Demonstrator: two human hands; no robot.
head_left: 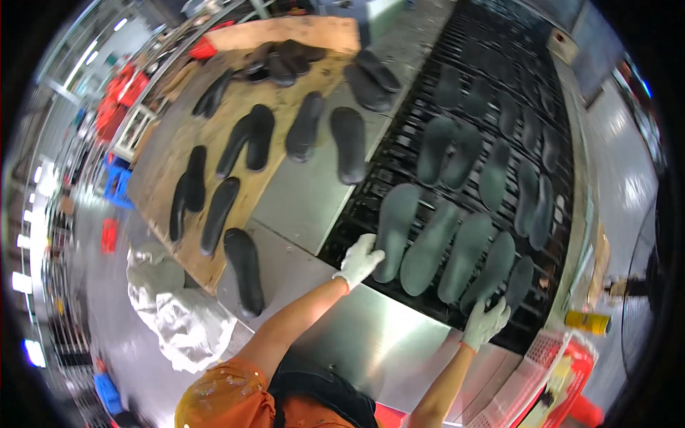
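Note:
My left hand [360, 262], in a white glove, is at the near left corner of a black slatted conveyor. Its thumb and fingers are apart, touching the lower left edge of a dark grey-green shoe insole [397, 228]. Also gloved in white, my right hand [486, 322] reaches the near ends of two insoles further right. Its fingers are spread, with the tips at the heel of one insole [492, 269] and close to a narrower insole [519, 282]. Between my hands lie two more insoles, one [429, 250] beside the other [465, 258].
More insoles run in rows up the conveyor [342, 239]. To the left, a wooden board [282, 192] and metal surface [300, 214] carry scattered black insoles [244, 271]. A white sack [175, 314] hangs at the board's near edge. Red and pink baskets [546, 353] stand at lower right.

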